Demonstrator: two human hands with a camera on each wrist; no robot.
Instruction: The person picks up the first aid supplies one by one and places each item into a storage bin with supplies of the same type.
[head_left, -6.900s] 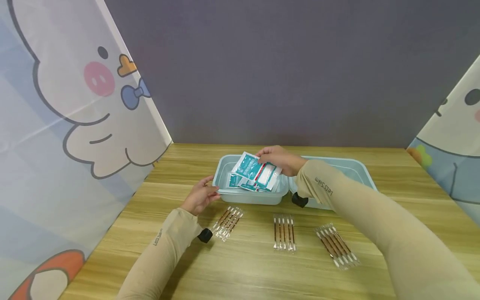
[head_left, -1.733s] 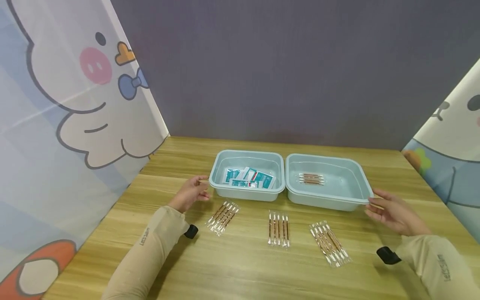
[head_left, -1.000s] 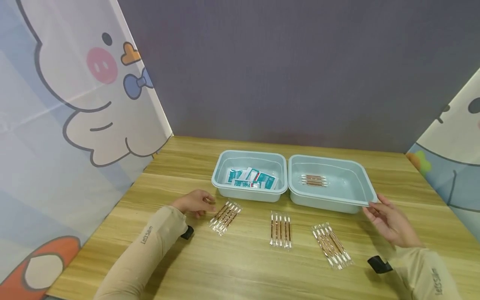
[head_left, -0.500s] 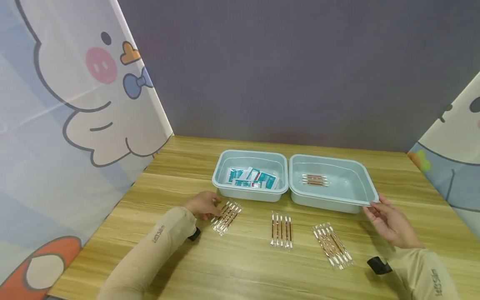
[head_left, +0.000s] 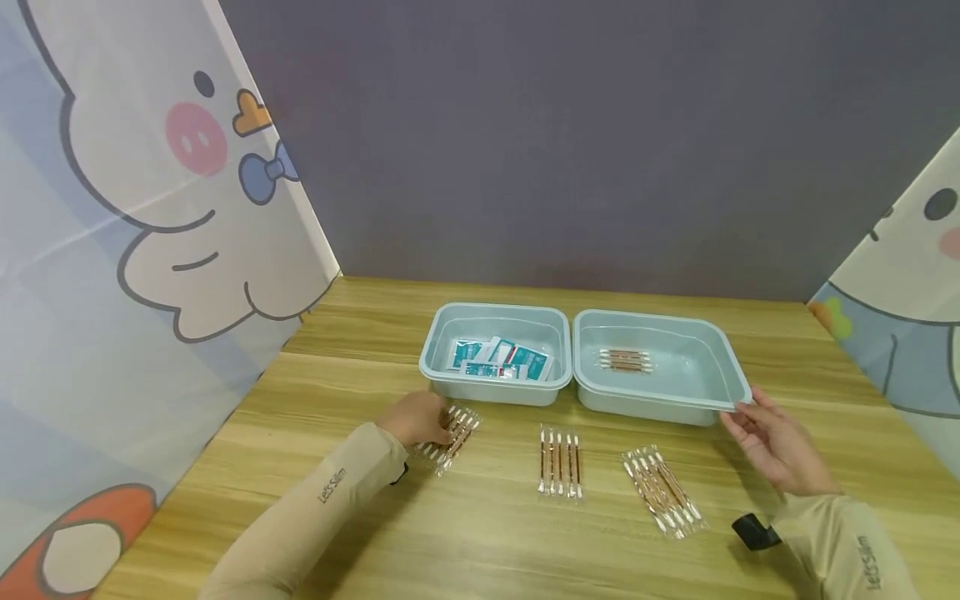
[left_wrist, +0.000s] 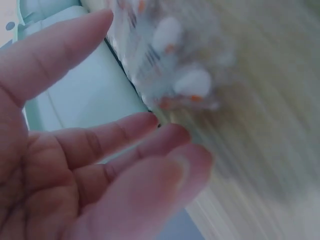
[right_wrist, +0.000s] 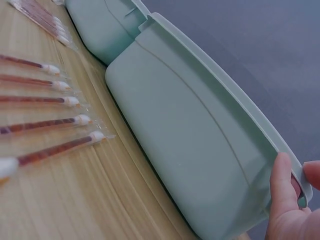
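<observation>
Clear plastic pack of brown-stemmed, white-tipped swabs (head_left: 462,433) lies on wood-grain table (head_left: 525,550), long axis near-left to far-right. Left hand (head_left: 417,418) covers its far-left part, fingers apart. Smaller pale-blue plastic tray (head_left: 495,392) just beyond; right hand (head_left: 780,450) pinches near-right corner of larger pale-blue plastic tray (head_left: 697,367). Rightward: similar middle pack (head_left: 560,463), right pack (head_left: 663,492). Left hand farther over pack than before.

The head view looks forward and down over the desk (head_left: 480,546), far enough back to take in the left tub (head_left: 498,392), the right tub (head_left: 648,409) and both arms. The left wrist view sits very close, tilted, facing past the left grip (head_left: 415,418) to a swab pack (left_wrist: 192,82); the head view shares both. The right wrist view, also tilted, looks low along the right tub's outer wall, sharing that wall and the right grip (head_left: 783,446) with the head view.
</observation>
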